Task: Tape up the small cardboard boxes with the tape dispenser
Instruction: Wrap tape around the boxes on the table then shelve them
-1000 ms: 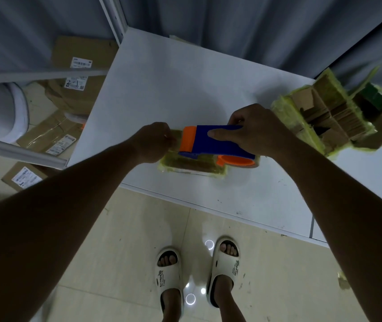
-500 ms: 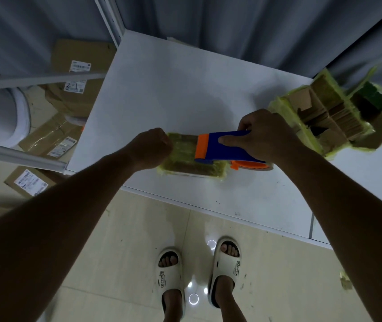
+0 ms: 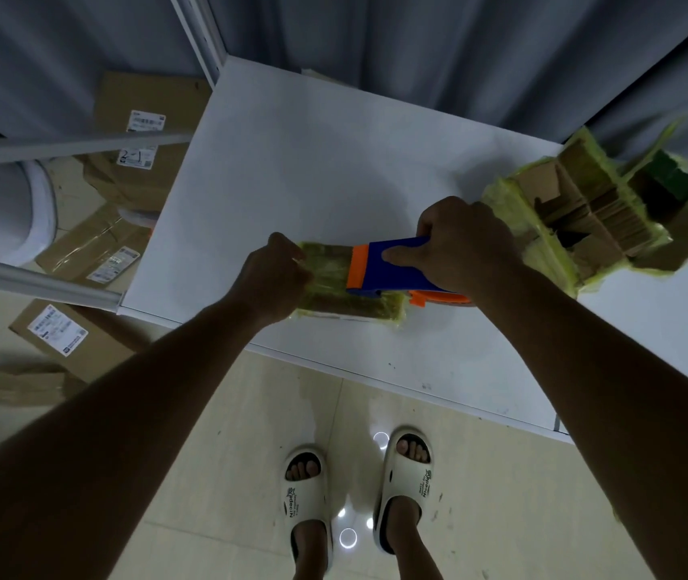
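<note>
A small flat cardboard box [image 3: 348,301] wrapped in yellowish tape lies near the front edge of the white table [image 3: 313,161]. My left hand [image 3: 277,276] grips its left end with curled fingers. My right hand [image 3: 461,244] grips the blue and orange tape dispenser [image 3: 392,267], thumb along its side. The dispenser's orange front edge rests on the top of the box, about at its middle; its orange roll holder sticks out past the right end of the box.
A pile of yellow-taped cardboard boxes [image 3: 585,215] lies on the table right behind my right hand. Brown parcels [image 3: 141,136] with white labels lie on the floor to the left, beside metal rails [image 3: 37,278]. My feet in white slippers [image 3: 405,487] stand below the table edge.
My right hand has drawn the dispenser rightward along the box top, from its left end to about the middle. My left hand has kept its hold on the left end.
</note>
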`<state>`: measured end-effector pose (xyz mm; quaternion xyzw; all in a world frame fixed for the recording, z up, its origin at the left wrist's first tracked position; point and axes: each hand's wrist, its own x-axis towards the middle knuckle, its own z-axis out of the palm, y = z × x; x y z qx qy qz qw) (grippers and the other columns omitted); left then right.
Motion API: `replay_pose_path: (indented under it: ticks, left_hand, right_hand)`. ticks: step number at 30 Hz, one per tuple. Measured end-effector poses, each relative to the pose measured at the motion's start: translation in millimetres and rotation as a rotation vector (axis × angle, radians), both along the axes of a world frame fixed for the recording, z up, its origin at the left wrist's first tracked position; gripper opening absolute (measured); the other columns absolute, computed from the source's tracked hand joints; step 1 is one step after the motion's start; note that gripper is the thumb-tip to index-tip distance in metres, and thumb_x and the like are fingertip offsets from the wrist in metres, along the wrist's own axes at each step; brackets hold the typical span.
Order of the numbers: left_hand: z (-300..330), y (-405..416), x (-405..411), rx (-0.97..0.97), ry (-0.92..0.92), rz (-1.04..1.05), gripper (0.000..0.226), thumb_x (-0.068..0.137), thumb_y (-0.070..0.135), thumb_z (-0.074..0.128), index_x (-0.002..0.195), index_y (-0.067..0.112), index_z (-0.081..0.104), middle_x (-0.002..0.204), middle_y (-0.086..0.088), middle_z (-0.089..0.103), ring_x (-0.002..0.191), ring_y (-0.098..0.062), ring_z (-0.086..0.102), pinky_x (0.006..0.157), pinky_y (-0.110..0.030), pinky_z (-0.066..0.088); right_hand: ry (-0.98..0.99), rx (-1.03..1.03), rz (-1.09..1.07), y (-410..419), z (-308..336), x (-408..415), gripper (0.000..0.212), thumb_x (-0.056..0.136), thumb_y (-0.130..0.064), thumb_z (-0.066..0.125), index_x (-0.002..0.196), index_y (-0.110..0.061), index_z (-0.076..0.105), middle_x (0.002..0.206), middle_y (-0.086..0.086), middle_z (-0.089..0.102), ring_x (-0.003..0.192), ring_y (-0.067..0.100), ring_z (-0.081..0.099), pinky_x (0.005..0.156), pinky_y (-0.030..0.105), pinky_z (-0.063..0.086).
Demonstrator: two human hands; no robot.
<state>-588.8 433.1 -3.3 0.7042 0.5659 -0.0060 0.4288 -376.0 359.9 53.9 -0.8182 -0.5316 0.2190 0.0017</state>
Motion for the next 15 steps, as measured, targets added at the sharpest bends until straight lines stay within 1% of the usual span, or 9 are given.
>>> replay_pose_path:
  ticks: [2,5,7,9,10,11,12,13,15]
  left_hand:
    - [-1.3,-3.8,-0.9,0.026,-0.026,0.013,0.026,0.095,0.009,0.060,0.115,0.013,0.044,0.109,-0.008,0.063,0.084,-0.010,0.059,0.058,-0.016,0.045]
    - [-2.6,-5.2,-3.1,0.060,-0.031,-0.017,0.026,0.095,0.009,0.059,0.115,0.011,0.043,0.109,-0.008,0.061,0.094,-0.017,0.059,0.059,-0.016,0.043]
    - [-1.5,-2.2,-5.4,0.049,-0.026,-0.064,0.026,0.093,0.007,0.059,0.115,0.009,0.045,0.109,-0.009,0.060,0.098,-0.021,0.060,0.065,-0.023,0.049]
    - [-0.4,-0.2,-8.9,0.013,-0.017,-0.111,0.030,0.090,0.004,0.061,0.116,0.009,0.047,0.112,-0.010,0.060,0.104,-0.024,0.059,0.077,-0.034,0.056]
    - [-0.1,-0.1,-10.1,0.004,-0.015,-0.121,0.031,0.089,0.002,0.062,0.115,0.009,0.046,0.114,-0.010,0.059,0.106,-0.025,0.059,0.083,-0.038,0.056]
    - [0.2,-0.4,-10.3,0.008,-0.011,-0.127,0.032,0.089,0.001,0.061,0.115,0.010,0.046,0.114,-0.010,0.058,0.107,-0.025,0.059,0.084,-0.039,0.057]
    - [0.5,-0.7,-9.2,0.023,-0.003,-0.127,0.033,0.088,-0.001,0.060,0.114,0.011,0.045,0.114,-0.010,0.057,0.105,-0.025,0.059,0.081,-0.037,0.057]
    - [1.2,-0.5,-7.3,0.041,0.000,-0.111,0.034,0.087,-0.003,0.060,0.114,0.010,0.044,0.115,-0.008,0.052,0.100,-0.023,0.058,0.073,-0.032,0.058]
    - [4.1,3.3,-4.8,0.019,0.025,-0.022,0.038,0.087,-0.003,0.066,0.114,0.007,0.041,0.119,-0.005,0.034,0.086,-0.015,0.052,0.050,-0.017,0.052]
  right_hand:
    - [-0.010,-0.004,-0.002,0.4,1.8,-1.9,0.053,0.076,-0.062,0.071,0.091,-0.013,0.061,0.089,0.004,0.064,0.083,0.024,0.063,0.068,0.034,0.052]
    - [-0.020,-0.007,-0.017,0.7,0.8,-3.8,0.054,0.075,-0.062,0.072,0.093,-0.013,0.060,0.091,0.005,0.065,0.085,0.024,0.063,0.070,0.036,0.054]
    - [-0.034,-0.001,-0.030,1.1,-0.7,-4.6,0.056,0.073,-0.065,0.071,0.094,-0.013,0.060,0.091,0.006,0.066,0.083,0.024,0.063,0.070,0.037,0.056]
    - [-0.045,0.000,-0.032,0.9,-1.1,-5.6,0.058,0.073,-0.065,0.071,0.095,-0.013,0.060,0.092,0.006,0.067,0.082,0.024,0.063,0.069,0.037,0.056]
    - [-0.047,-0.003,-0.032,0.9,-0.6,-6.1,0.058,0.074,-0.065,0.071,0.096,-0.013,0.059,0.093,0.006,0.067,0.083,0.024,0.063,0.069,0.036,0.055]
    - [-0.049,-0.006,-0.031,0.7,-0.2,-6.9,0.057,0.074,-0.064,0.071,0.098,-0.013,0.059,0.094,0.006,0.067,0.084,0.024,0.063,0.068,0.035,0.054]
    - [-0.049,-0.009,-0.031,0.5,0.3,-7.8,0.057,0.074,-0.063,0.071,0.098,-0.013,0.059,0.096,0.006,0.067,0.085,0.024,0.063,0.068,0.034,0.053]
    - [-0.049,-0.008,-0.029,0.3,1.1,-8.7,0.057,0.074,-0.063,0.071,0.099,-0.013,0.058,0.097,0.006,0.067,0.086,0.025,0.064,0.067,0.033,0.052]
    - [-0.050,-0.013,-0.024,0.2,1.4,-10.1,0.057,0.074,-0.063,0.072,0.099,-0.013,0.058,0.098,0.006,0.067,0.087,0.025,0.064,0.067,0.032,0.052]
